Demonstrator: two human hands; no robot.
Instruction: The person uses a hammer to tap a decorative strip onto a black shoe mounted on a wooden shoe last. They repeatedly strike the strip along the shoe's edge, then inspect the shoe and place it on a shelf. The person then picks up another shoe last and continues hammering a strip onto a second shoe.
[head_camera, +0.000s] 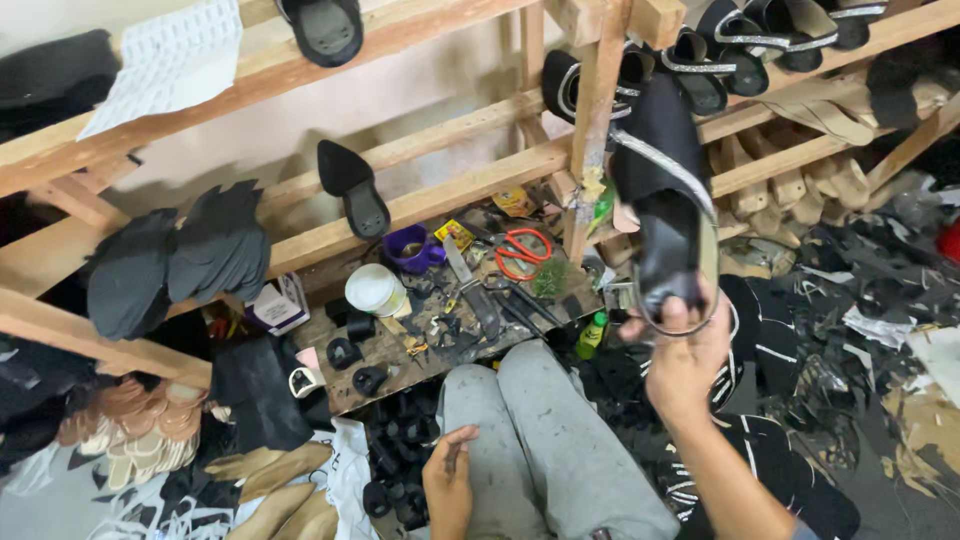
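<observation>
Sandal (668, 215), black with a sparkly strap, is held up at about 2 o'clock, right hand (688, 352) pinching its heel end. Left hand (449, 478) rests loosely curled on the knee, holding nothing. That fingertip pinch looks iffy: it could slip onto the cluttered bench (395, 350), scissors (522, 252) included.

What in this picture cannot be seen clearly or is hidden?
All in the head view:
- Left hand: whether its fingers hold anything is too small to tell; the knee is close beside it.
- Shoe: the right hand covers its lower end.
- Heels on the floor: dark and piled, so their number is unclear.
- Scissors: the blades are lost among the bench clutter.
- Sandals: cut off by the top edge.
</observation>
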